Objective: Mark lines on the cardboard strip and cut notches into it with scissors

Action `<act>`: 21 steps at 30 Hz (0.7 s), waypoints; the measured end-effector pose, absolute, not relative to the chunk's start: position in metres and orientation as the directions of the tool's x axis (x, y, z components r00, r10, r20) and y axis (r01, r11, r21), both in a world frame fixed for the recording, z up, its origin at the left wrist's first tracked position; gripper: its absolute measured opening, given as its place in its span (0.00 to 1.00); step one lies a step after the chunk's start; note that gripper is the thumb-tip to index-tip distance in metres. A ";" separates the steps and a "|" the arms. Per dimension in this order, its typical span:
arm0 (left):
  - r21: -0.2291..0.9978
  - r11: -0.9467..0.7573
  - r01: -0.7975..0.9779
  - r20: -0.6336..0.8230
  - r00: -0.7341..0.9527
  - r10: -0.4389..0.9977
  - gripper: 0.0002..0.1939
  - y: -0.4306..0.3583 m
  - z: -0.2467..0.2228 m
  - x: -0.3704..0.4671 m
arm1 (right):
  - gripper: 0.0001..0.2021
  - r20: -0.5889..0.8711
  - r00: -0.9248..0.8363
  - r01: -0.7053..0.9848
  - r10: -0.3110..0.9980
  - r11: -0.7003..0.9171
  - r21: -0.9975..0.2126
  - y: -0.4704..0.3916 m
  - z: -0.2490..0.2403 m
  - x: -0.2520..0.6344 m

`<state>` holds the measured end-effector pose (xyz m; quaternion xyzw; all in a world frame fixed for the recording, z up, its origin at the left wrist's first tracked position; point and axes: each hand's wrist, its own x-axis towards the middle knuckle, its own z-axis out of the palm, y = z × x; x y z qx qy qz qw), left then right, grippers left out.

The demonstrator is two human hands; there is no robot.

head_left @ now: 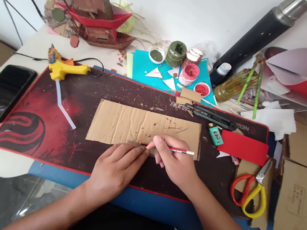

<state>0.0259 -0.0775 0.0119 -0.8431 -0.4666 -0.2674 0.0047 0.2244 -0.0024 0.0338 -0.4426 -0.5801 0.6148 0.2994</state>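
A rectangular piece of brown cardboard (128, 124) lies on the dark mouse mat, with scratches and dark specks on its right half. My right hand (174, 157) is closed round a red and black pencil (181, 151), whose tip points left near the cardboard's front edge. My left hand (118, 164) lies flat, its fingertips pressing at that same edge beside the pencil tip. A clear strip, perhaps a ruler, shows partly along the edge under my hands; most of it is hidden.
Behind the cardboard are paint jars (176, 54) and a green cutter (214, 117). Scissors (258, 190) and red card (243, 146) lie right. At left are a yellow glue gun (69, 70) and a phone (1, 93). A model boat (92, 20) stands at the back.
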 end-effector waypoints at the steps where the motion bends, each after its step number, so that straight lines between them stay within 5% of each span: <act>1: 0.241 -0.564 0.790 0.454 0.422 0.785 0.15 -0.077 0.012 0.026 | 0.24 -0.197 -0.428 0.145 0.882 -0.148 -0.978 -0.002 0.034 0.224; 21: 0.223 -0.563 0.796 0.455 0.426 0.782 0.14 -0.077 0.013 0.026 | 0.22 -0.152 -0.448 0.230 0.881 -0.050 -0.972 -0.003 0.038 0.227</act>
